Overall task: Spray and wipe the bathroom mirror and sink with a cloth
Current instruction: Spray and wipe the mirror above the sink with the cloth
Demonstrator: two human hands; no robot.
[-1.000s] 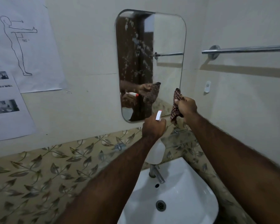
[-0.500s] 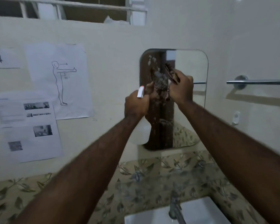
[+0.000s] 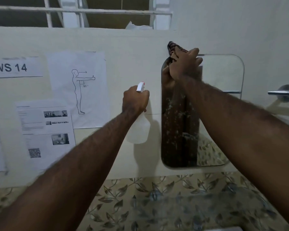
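Note:
A rounded wall mirror (image 3: pixel 222 114) hangs right of centre, flecked with spray droplets on its dark left half. My right hand (image 3: pixel 185 65) presses a dark checked cloth (image 3: pixel 173 48) against the mirror's top left corner; part of the cloth sticks up above the rim. My left hand (image 3: pixel 135 100) holds a white spray bottle (image 3: pixel 138 129) by its neck, left of the mirror and close to the wall, with the white nozzle above my knuckles. The sink is out of view except for a pale sliver at the bottom edge.
Printed sheets (image 3: pixel 77 89) and a "WS 14" label (image 3: pixel 12 67) are stuck on the wall to the left. A chrome towel rail (image 3: pixel 284 92) juts from the right wall. Leaf-patterned tiles (image 3: pixel 157 205) run below the mirror; a barred window (image 3: pixel 80 12) is above.
The view has tilted up, so the sink dropped out of sight. My right hand carried the cloth from the mirror's lower right edge up to its top left corner. My left hand rose with the bottle.

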